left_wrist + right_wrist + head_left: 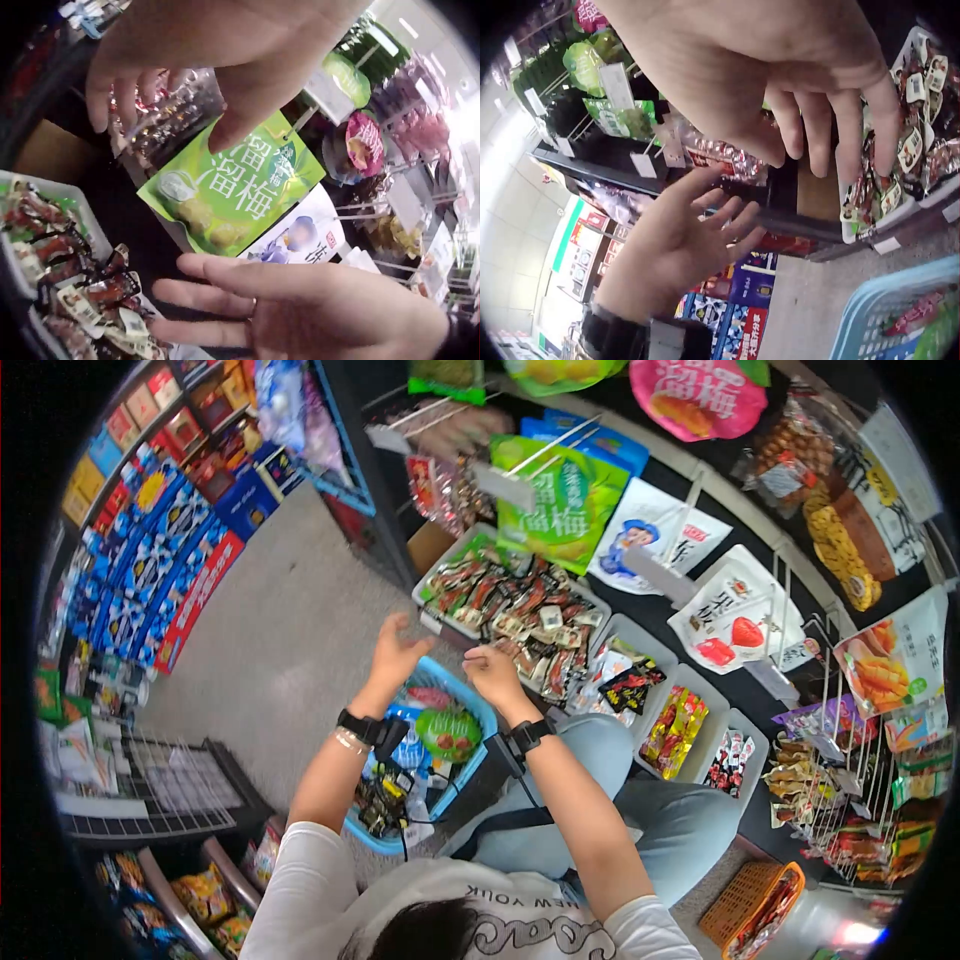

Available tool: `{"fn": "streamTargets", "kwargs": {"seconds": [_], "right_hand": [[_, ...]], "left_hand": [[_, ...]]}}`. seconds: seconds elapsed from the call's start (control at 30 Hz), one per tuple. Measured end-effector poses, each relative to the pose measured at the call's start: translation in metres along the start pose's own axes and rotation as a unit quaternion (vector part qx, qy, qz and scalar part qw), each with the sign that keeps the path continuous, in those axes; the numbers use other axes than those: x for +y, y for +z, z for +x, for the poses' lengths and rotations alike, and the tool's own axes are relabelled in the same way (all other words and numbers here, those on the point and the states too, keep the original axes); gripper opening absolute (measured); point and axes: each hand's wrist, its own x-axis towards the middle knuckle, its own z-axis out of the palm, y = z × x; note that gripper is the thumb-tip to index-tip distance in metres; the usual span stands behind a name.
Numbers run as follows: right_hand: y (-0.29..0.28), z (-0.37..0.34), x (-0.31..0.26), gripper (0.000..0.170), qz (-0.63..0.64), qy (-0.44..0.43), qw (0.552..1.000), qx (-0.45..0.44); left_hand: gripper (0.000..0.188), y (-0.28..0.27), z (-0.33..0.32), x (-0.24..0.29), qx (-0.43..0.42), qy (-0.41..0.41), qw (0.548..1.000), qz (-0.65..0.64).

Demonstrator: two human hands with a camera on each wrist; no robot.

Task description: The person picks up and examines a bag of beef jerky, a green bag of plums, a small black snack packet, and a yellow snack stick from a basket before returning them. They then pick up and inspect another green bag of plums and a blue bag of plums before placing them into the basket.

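Both hands are empty and held up over a blue plastic basket point(372, 842). The left hand point(395, 657) has its fingers spread above the basket's far rim; in the left wrist view its fingers hang loosely. Close beside a bin point(432, 622) of small wrapped snacks point(545, 618) is the right hand point(492, 675), its fingers extended in the left wrist view point(300, 307). The basket holds a round green package point(447, 733), a blue package point(410, 748) and dark small packets point(378, 805). A green plum bag point(240, 184) hangs behind the hands.
White bags point(655, 540) hang on rack hooks at the right, above bins with yellow-red packets point(678, 730) and small candies point(732, 760). An orange basket point(740, 895) stands at lower right. Blue cartons point(150, 560) are stacked at left, beyond the grey floor point(270, 610). A wire rack point(180, 780) stands lower left.
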Motion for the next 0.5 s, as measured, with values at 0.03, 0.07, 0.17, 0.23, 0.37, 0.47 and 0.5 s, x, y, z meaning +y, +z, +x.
{"fn": "streamTargets", "kwargs": {"seconds": [0.03, 0.07, 0.17, 0.23, 0.37, 0.47, 0.5], "right_hand": [[0.011, -0.009, 0.001, 0.024, -0.003, 0.018, 1.0, -0.018], [0.022, -0.019, 0.003, 0.025, -0.006, 0.037, 0.999, -0.036], [0.056, -0.043, 0.019, 0.026, -0.022, 0.05, 0.996, -0.065], [0.074, -0.059, 0.039, 0.027, -0.015, 0.098, 0.991, -0.087], [0.096, -0.09, 0.075, 0.026, -0.099, 0.112, 0.986, -0.074], [0.108, -0.097, 0.129, 0.027, -0.01, 0.095, 0.991, -0.092], [0.104, -0.098, 0.124, 0.027, -0.033, 0.098, 0.99, -0.093]], "left_hand": [[0.066, -0.017, -0.019, -0.01, -0.011, -0.042, 0.999, 0.029], [0.065, -0.032, -0.038, -0.022, -0.023, -0.085, 0.995, 0.057], [0.063, -0.047, -0.087, -0.113, 0.003, -0.107, 0.986, 0.126], [0.063, -0.046, -0.116, -0.153, -0.017, -0.141, 0.978, 0.155], [0.059, -0.036, -0.146, -0.177, -0.036, -0.193, 0.968, 0.158], [0.053, -0.016, -0.146, -0.183, -0.047, -0.181, 0.97, 0.153], [0.052, -0.006, -0.141, -0.195, -0.057, -0.174, 0.969, 0.164]]}}
